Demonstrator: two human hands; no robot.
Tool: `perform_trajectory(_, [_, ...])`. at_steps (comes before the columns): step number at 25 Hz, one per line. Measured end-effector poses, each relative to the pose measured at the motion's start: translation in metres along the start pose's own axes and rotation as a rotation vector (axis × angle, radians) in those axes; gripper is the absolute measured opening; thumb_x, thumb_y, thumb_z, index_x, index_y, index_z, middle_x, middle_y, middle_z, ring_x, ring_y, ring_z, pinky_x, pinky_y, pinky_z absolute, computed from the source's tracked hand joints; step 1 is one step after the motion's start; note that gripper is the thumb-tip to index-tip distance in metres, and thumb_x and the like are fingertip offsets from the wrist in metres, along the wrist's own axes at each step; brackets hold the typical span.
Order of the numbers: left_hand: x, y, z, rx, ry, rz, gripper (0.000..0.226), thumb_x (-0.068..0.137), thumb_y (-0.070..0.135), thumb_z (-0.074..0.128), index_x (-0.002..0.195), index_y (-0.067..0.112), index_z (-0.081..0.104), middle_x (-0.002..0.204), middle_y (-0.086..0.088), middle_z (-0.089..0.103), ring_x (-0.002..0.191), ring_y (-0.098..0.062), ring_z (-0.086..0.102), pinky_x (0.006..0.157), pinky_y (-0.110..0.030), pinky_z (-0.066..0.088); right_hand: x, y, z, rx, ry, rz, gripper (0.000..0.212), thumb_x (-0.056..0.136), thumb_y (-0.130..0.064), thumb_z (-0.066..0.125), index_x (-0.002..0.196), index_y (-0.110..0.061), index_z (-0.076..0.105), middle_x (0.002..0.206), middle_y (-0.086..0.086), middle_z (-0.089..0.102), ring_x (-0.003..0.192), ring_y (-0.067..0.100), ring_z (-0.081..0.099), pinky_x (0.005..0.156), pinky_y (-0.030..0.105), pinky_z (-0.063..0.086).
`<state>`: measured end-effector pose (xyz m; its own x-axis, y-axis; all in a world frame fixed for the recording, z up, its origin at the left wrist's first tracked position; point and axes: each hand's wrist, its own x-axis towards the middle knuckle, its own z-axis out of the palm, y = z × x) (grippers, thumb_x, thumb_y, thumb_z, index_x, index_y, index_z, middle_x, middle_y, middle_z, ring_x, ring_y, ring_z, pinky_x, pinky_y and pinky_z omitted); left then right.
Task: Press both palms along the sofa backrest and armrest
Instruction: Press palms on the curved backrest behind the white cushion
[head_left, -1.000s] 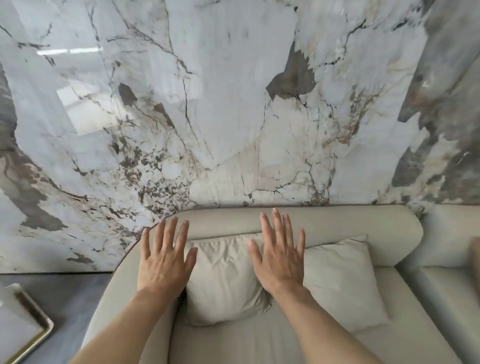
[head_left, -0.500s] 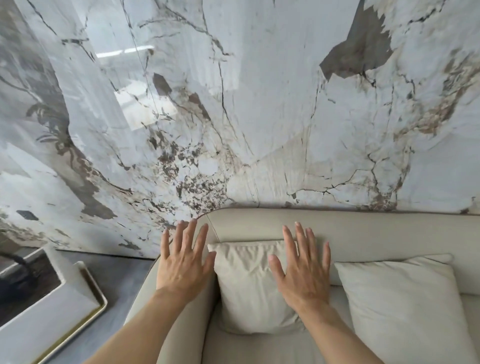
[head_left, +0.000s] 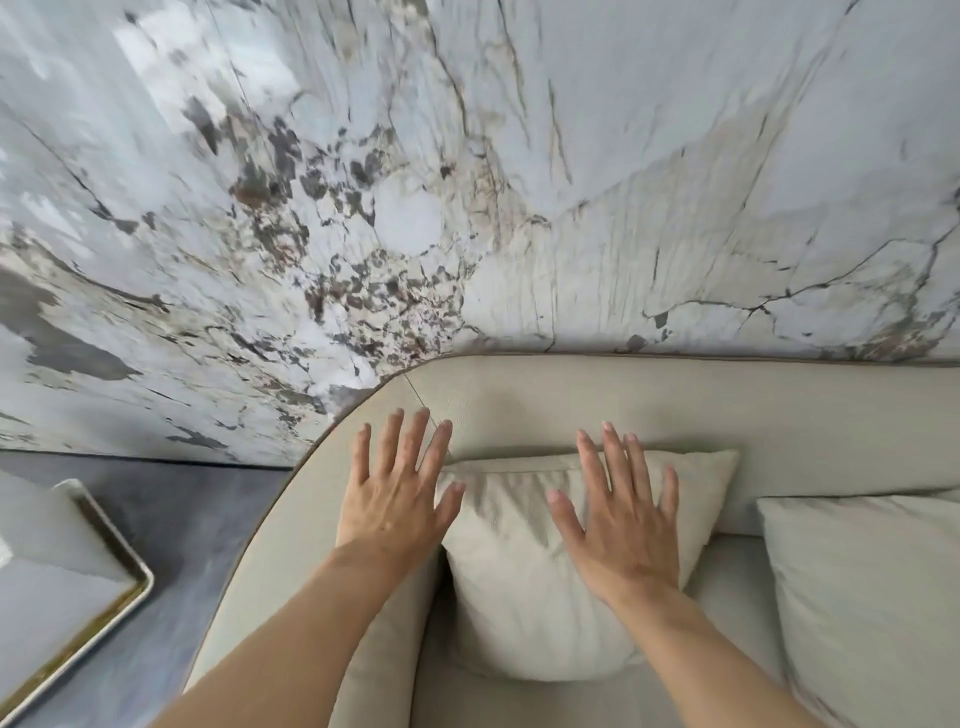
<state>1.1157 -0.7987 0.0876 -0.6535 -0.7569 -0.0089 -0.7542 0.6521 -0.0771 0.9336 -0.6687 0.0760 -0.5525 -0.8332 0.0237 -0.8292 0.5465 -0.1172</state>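
A beige sofa fills the lower right of the head view. Its backrest (head_left: 727, 410) runs along the wall and curves at the left corner into the armrest (head_left: 280, 525). My left hand (head_left: 397, 499) is flat, fingers spread, over the curved corner where armrest meets backrest. My right hand (head_left: 621, 525) is spread palm down over a beige cushion (head_left: 519, 582) that leans on the backrest, fingertips reaching the cushion's top edge. Whether either palm touches the fabric I cannot tell. Neither hand holds anything.
A second beige cushion (head_left: 862, 587) lies at the right on the seat (head_left: 727, 566). A glossy marble wall (head_left: 467, 182) rises right behind the sofa. At lower left stands a white side table with a brass rim (head_left: 78, 587) on dark grey floor (head_left: 208, 514).
The view has swung left and closer to the sofa's corner. Both hands have stayed spread and shifted left along the sofa, the left toward the curved corner, the right over the left cushion.
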Motion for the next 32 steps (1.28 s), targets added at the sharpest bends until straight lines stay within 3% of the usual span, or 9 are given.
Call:
perform_trajectory(3, [0.035,0.006,0.038,-0.006,0.016,0.04,0.067,0.091,0.052,0.025,0.145,0.017,0.042,0.152,-0.011,0.041,0.142,-0.033,0.034,0.115,-0.057,0.023,0.026,0.007,0.036,0.001,-0.007,-0.014,0.074,0.086,-0.064,0.003,0.153,-0.033,0.002,0.162,-0.007,-0.006,0.148,0.015,-0.01,0.116,0.047,-0.014])
perform_trajectory(6, [0.07,0.012,0.069,-0.041,0.037,0.031,0.071,0.091,0.058,0.018,0.15,0.02,0.03,0.16,-0.009,0.025,0.148,-0.031,0.016,0.119,-0.053,0.005,0.057,0.012,0.064,0.016,0.017,-0.02,0.071,0.087,-0.061,0.008,0.152,-0.032,0.001,0.161,-0.007,-0.007,0.149,0.016,-0.008,0.117,0.049,-0.013])
perform_trajectory(8, [0.086,0.015,0.09,-0.072,0.053,0.033,0.073,0.09,0.06,0.023,0.151,0.021,0.026,0.16,-0.009,0.024,0.148,-0.032,0.016,0.118,-0.055,0.009,0.078,0.014,0.086,0.005,0.038,-0.021,0.071,0.088,-0.061,0.012,0.151,-0.03,-0.001,0.161,-0.005,-0.005,0.149,0.017,-0.007,0.117,0.051,-0.008])
perform_trajectory(12, [0.098,0.012,0.12,-0.043,0.093,0.072,0.078,0.088,0.06,0.034,0.154,0.02,0.018,0.161,-0.01,0.022,0.147,-0.034,0.018,0.116,-0.06,0.017,0.092,0.011,0.128,-0.008,0.142,-0.01,0.074,0.089,-0.056,0.03,0.153,-0.021,0.017,0.162,0.005,0.013,0.149,0.026,0.008,0.116,0.056,0.013])
perform_trajectory(19, [0.113,0.008,0.122,-0.014,0.125,0.074,0.075,0.087,0.058,0.037,0.15,0.018,0.03,0.157,-0.011,0.031,0.144,-0.036,0.027,0.113,-0.062,0.023,0.111,0.011,0.148,-0.019,0.234,-0.016,0.076,0.086,-0.054,0.034,0.152,-0.019,0.016,0.161,0.007,0.014,0.149,0.029,0.01,0.116,0.059,0.012])
perform_trajectory(32, [0.135,0.002,0.124,-0.002,0.142,0.093,0.073,0.089,0.059,0.033,0.15,0.018,0.03,0.156,-0.012,0.034,0.143,-0.037,0.029,0.114,-0.061,0.02,0.13,0.007,0.154,-0.024,0.248,0.014,0.077,0.087,-0.055,0.033,0.152,-0.02,0.013,0.162,0.005,0.013,0.149,0.029,0.008,0.117,0.057,0.006])
